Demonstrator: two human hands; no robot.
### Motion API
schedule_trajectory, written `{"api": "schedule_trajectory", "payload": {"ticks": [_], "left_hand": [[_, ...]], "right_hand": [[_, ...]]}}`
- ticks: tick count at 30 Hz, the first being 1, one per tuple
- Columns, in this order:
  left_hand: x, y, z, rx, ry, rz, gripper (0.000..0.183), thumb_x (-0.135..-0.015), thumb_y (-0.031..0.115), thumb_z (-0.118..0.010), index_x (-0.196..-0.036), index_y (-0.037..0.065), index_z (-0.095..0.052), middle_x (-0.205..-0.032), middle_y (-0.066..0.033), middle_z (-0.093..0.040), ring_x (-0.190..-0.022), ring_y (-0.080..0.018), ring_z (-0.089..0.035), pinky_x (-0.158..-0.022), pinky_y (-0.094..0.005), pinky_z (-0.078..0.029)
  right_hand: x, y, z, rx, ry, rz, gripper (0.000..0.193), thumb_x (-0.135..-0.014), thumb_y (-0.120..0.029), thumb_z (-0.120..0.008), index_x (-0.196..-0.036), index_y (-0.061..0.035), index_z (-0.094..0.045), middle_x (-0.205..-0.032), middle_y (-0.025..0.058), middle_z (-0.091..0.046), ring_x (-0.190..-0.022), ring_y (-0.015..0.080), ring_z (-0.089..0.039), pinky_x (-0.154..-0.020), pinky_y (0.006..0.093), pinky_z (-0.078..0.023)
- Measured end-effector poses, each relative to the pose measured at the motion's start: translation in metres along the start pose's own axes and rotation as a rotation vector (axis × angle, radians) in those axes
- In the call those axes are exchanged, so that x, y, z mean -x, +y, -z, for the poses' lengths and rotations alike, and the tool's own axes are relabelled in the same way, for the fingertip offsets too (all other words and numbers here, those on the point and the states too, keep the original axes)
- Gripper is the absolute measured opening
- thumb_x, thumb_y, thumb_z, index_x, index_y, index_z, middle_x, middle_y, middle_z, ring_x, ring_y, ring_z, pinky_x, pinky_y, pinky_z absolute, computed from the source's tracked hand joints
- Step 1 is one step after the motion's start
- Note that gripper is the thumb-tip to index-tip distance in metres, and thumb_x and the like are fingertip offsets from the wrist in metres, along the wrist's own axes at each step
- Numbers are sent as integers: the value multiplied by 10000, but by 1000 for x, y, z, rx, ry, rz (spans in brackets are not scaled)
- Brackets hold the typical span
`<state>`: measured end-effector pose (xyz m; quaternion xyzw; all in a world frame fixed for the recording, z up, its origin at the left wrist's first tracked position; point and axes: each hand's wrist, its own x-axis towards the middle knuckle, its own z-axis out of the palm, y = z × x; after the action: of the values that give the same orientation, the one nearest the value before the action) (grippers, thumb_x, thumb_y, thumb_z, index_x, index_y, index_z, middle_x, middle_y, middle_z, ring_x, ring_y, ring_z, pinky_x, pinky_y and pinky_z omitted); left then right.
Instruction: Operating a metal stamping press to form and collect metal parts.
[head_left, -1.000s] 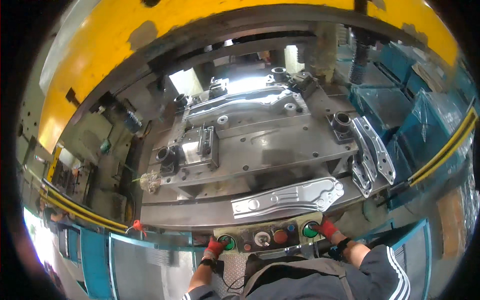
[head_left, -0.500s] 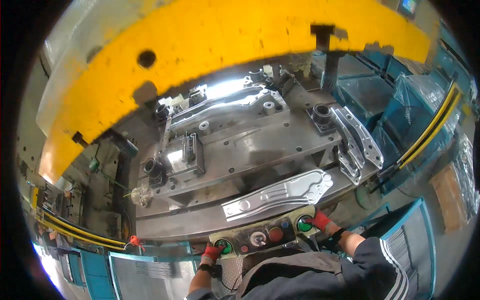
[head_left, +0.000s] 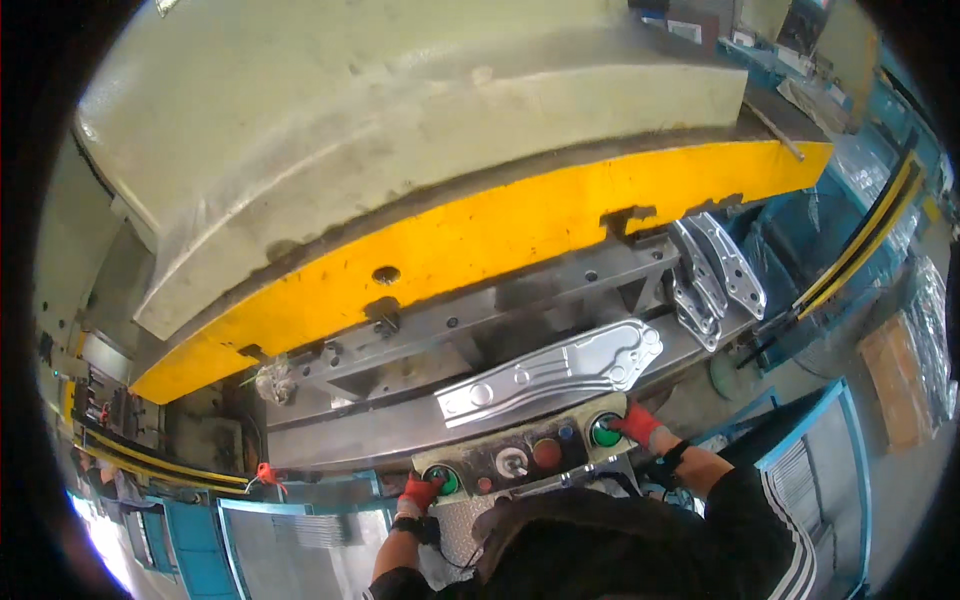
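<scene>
My left hand (head_left: 421, 491), in a red glove, rests its fingers on the left green push button (head_left: 443, 481) of a control panel (head_left: 466, 463). With fingers reaching forward, my right hand (head_left: 637, 425), also red-gloved, touches the right green push button (head_left: 606, 430). Neither hand grasps anything. Just beyond the panel, a long stamped metal part (head_left: 545, 372) lies on the press bed ledge (head_left: 345, 440). The yellow press ram (head_left: 490, 232) is down over the lower die (head_left: 520, 298), hiding most of it.
More stamped metal parts (head_left: 718, 270) lean at the bed's right end. Yellow-and-black guard posts (head_left: 868, 240) stand at both sides. Blue-framed carts (head_left: 815, 480) flank me left and right. A cardboard box (head_left: 893, 385) and plastic-wrapped goods are at far right.
The yellow ram has come down, covering the die and the part on it that showed before. Both my hands have stayed at the green buttons.
</scene>
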<state>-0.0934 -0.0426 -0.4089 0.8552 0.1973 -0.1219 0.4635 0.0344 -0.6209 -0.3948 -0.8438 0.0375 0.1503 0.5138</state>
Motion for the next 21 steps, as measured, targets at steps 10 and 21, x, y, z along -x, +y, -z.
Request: {"api": "schedule_trajectory", "payload": {"ticks": [10, 21], "left_hand": [[6, -3, 13, -345, -218, -171, 698, -824, 520, -676, -1206, -53, -560, -1129, -217, -664, -1138, -302, -602, -946, -386, -468], [63, 232, 77, -757, -160, 12, 665, -791, 601, -628, -1205, 81, -637, -1171, -202, -646, -1119, -370, -597, -938, -426, -469]], "right_hand": [[77, -265, 66, 694, -91, 502, 790, -711, -402, -760, -1339, -21, -472, -1159, 231, -585, -1073, 393, -568, -900, 446, -473], [-16, -300, 1, 1275, -144, 921, 861, -711, -435, -755, -1466, -252, -384, -1312, 268, -466, -1206, 443, -442, -1057, 607, -287]]}}
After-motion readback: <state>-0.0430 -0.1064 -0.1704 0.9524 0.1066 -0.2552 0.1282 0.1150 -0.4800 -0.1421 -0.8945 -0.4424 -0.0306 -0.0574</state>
